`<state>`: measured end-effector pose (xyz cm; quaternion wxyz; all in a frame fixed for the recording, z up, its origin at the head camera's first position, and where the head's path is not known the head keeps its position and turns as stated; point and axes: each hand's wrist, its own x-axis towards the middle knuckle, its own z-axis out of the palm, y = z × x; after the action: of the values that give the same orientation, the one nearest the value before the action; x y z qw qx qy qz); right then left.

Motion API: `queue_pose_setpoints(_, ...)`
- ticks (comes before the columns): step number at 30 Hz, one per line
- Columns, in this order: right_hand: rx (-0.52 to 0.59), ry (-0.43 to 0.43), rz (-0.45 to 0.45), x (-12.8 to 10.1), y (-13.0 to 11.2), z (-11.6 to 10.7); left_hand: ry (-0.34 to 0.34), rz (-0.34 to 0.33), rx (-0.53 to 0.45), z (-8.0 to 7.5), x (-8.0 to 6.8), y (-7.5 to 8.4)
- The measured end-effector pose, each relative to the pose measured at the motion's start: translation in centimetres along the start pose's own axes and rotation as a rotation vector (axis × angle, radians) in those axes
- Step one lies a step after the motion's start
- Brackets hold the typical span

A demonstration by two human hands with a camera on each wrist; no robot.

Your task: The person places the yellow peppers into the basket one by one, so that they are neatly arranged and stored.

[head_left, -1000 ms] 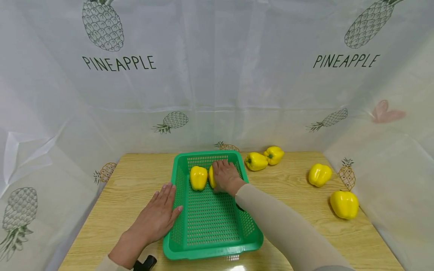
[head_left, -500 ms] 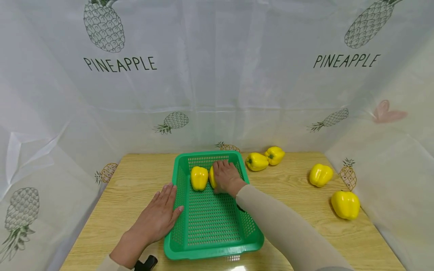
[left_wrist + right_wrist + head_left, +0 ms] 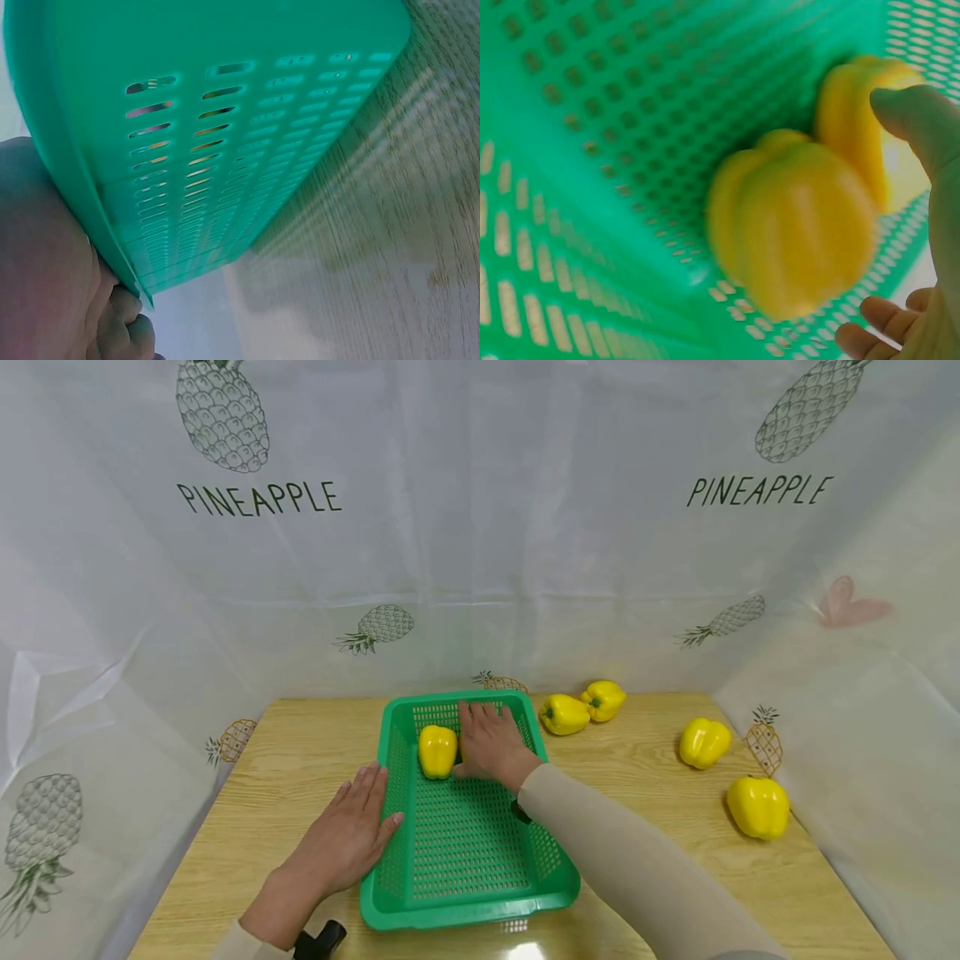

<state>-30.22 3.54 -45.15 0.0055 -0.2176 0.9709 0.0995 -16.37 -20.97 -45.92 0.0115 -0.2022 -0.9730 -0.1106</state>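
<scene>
A green plastic basket (image 3: pixel 468 917) with perforated walls holds two yellow bell peppers near its far end. One bell pepper (image 3: pixel 437 752) shows plainly in the head view; the other pepper (image 3: pixel 795 225) is mostly hidden there under my right hand (image 3: pixel 493 745). That hand is inside the basket with fingers spread. In the right wrist view its fingers stand apart from the nearer pepper, and the thumb overlaps the farther one. My left hand (image 3: pixel 345 835) lies along the basket's left rim, fingers straight and thumb over the inner side.
Two more bell peppers (image 3: pixel 565 715) lie together on the table behind and right of the basket. Another pepper (image 3: pixel 705 743) and a pepper (image 3: pixel 757 807) stand near the table's right edge. A white pineapple-printed curtain (image 3: pixel 480 543) encloses the wooden table (image 3: pixel 300 752).
My right hand's fingers have spread and the hand has lifted off the second pepper, shifting slightly left and away from me. The left hand stays on the rim.
</scene>
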Motion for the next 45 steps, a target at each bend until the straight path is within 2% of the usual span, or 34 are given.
queue_pose_setpoints(5, 0.073, 0.081, 0.019, -0.7, -0.4, -2.1, -0.002, 0.009, 0.001, 0.0, 0.0, -0.1)
queue_pose_setpoints(12, 0.201, 0.288, 0.025, -1.8, 0.4, -4.4, 0.02, 0.007, -0.002, -0.1, -0.1, -0.1)
queue_pose_setpoints(17, 0.252, 0.362, 0.048, -3.0, 2.4, -4.9, 0.017, 0.012, -0.002, 0.0, 0.0, -0.1)
queue_pose_setpoints(24, 0.282, 0.452, 0.111, -5.5, 6.8, -5.1, 0.012, 0.007, -0.007, 0.1, 0.0, -0.1)
queue_pose_setpoints(30, 0.263, 0.52, 0.164, -8.2, 10.8, -3.2, 0.021, 0.003, -0.009, 0.3, 0.0, -0.1)
queue_pose_setpoints(37, 0.191, 0.537, 0.257, -12.2, 15.3, 1.4, 0.034, 0.006, -0.014, 0.4, 0.0, 0.0)
queue_pose_setpoints(41, 0.108, 0.579, 0.265, -15.0, 18.3, 4.4, 0.03, 0.011, -0.016, 0.4, 0.1, 0.1)
queue_pose_setpoints(45, 0.021, 0.589, 0.227, -17.3, 21.1, 6.6, 0.028, 0.009, -0.015, 0.4, 0.2, 0.2)
